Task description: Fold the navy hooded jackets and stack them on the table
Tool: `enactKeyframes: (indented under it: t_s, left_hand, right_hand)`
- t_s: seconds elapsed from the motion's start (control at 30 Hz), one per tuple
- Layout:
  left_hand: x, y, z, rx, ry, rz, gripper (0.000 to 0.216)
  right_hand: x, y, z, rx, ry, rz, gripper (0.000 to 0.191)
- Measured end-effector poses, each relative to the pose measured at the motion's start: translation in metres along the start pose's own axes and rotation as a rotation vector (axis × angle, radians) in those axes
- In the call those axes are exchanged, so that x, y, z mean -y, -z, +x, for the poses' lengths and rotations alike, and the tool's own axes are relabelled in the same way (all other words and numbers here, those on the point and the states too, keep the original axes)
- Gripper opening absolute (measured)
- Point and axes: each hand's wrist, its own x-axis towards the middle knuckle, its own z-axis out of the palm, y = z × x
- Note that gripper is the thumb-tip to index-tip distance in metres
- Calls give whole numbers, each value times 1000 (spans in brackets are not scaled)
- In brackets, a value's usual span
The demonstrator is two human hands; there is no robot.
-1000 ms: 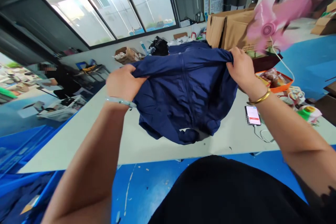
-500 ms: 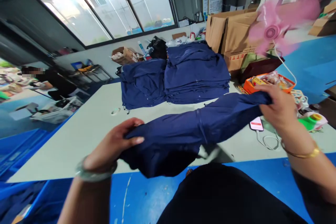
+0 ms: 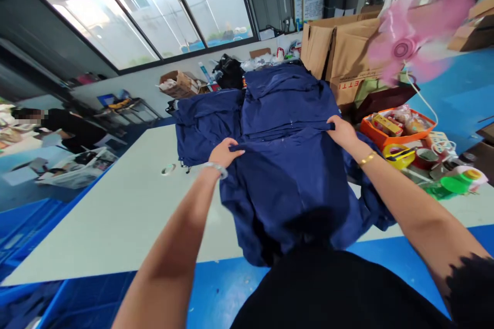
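Note:
A navy blue garment (image 3: 287, 185) lies spread over the near part of the pale table (image 3: 116, 216), its lower end hanging over the front edge. My left hand (image 3: 225, 152) pinches its far left corner. My right hand (image 3: 341, 131) pinches its far right corner. Both arms are stretched forward, and each wrist carries a bracelet. Just beyond my hands stand two stacks of folded navy garments: a taller one (image 3: 287, 97) on the right and a lower one (image 3: 206, 121) on the left.
A pink fan (image 3: 405, 49) spins at the right, above an orange tray (image 3: 397, 126) of small items. Cardboard boxes (image 3: 339, 54) stand behind the stacks. A tape roll (image 3: 169, 168) lies on the table. A person sits at far left (image 3: 65, 126). Blue bins (image 3: 57, 303) are below left.
My hands swung the garment from in front of my body out over the table and laid it flat, reaching forward to the stacks. It now covers the phone that lay on the table.

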Motion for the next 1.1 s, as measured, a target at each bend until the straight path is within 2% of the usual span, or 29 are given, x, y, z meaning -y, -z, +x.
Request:
enactKeyframes:
  t_s: [0.1, 0.17, 0.27, 0.33, 0.4, 0.47, 0.53, 0.6, 0.7, 0.87, 0.93, 1.0, 1.1]
  left_hand:
    - [-6, -64, 18, -165, 97, 120, 81]
    - [-9, -112, 3, -111, 38, 151, 88]
    - [2, -189, -56, 114, -95, 163, 86]
    - [19, -236, -107, 246, -101, 189, 86]
    - [41, -271, -152, 344, -70, 228, 83]
    - [65, -293, -183, 391, 27, 278, 80]
    - [88, -301, -197, 407, 82, 321, 78]
    - [110, -301, -195, 405, 87, 350, 78]
    - [140, -291, -178, 413, 103, 373, 76]
    - [179, -266, -144, 482, 159, 420, 75]
    - [182, -258, -136, 509, 170, 445, 75]
    - [173, -255, -135, 475, 137, 479, 74]
    - [146, -263, -146, 355, -28, 473, 71]
  right_hand:
    - [-8, -65, 12, 36, -104, -2, 69]
    - [-11, -98, -11, 115, -54, -29, 82]
    - [-21, -137, -86, 276, 83, -82, 71]
    - [-31, -155, -147, 340, 76, -134, 64]
    - [-44, -167, -201, 359, 46, -197, 62]
    - [-57, -173, -239, 359, -8, -274, 61]
    - [-70, -178, -262, 393, -95, -345, 61]
    - [-80, -183, -275, 477, -162, -394, 61]
    - [-85, -191, -287, 564, -151, -443, 65]
    - [-70, -190, -302, 589, -158, -479, 66]
    - [-62, -184, -301, 612, -185, -461, 64]
    - [-55, -178, -297, 580, -209, -440, 63]
    - [-49, -179, -288, 456, -155, -425, 60]
